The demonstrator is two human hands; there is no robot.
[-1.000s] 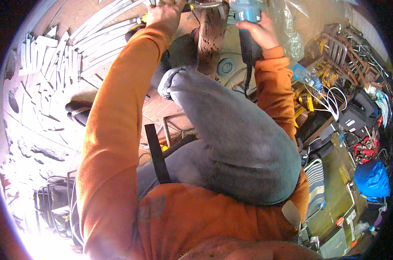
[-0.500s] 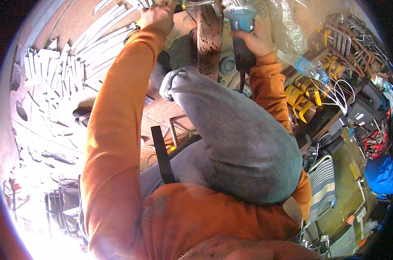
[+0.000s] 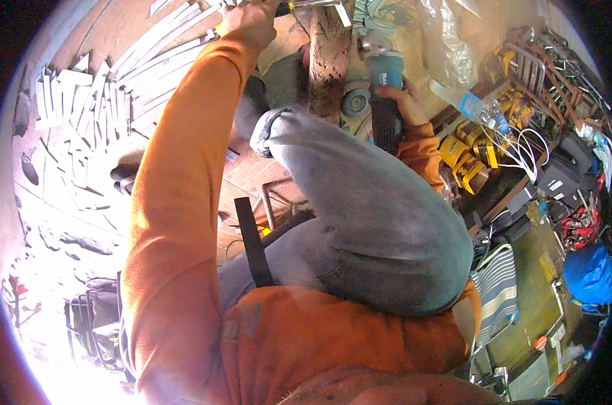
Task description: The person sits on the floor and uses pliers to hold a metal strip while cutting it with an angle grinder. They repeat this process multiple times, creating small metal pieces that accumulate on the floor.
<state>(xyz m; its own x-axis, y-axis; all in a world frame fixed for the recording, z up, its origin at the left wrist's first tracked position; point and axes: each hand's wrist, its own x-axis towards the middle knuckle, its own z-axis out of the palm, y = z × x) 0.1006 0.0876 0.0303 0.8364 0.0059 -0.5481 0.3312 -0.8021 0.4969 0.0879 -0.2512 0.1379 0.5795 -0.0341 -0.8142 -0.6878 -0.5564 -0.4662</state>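
My right hand (image 3: 409,106) is wrapped round the dark grip of a teal-and-black angle grinder (image 3: 386,67). Its metal head points away from me, just right of an upright, worn wooden block (image 3: 329,64). At the top edge my left hand (image 3: 250,25) is closed, its fingers partly cut off by the picture's rim. A black-and-yellow handle (image 3: 284,9) shows beside it, with a metal bar running right over the block's far end; how the hand grips these is hidden. A short pale strip (image 3: 344,15) sticks out at the block's far end, apart from the grinder.
Many pale cut strips (image 3: 161,50) lie on the floor at the left. A round disc (image 3: 354,102) rests between block and grinder. To the right are a plastic bottle (image 3: 480,108), yellow power tools (image 3: 465,158), white cable (image 3: 522,152) and a blue bag (image 3: 590,273). My bent knee (image 3: 387,216) fills the middle.
My right hand has drawn the angle grinder back toward me and slightly right, away from the pale strip at the block's far end. The left hand has barely shifted.
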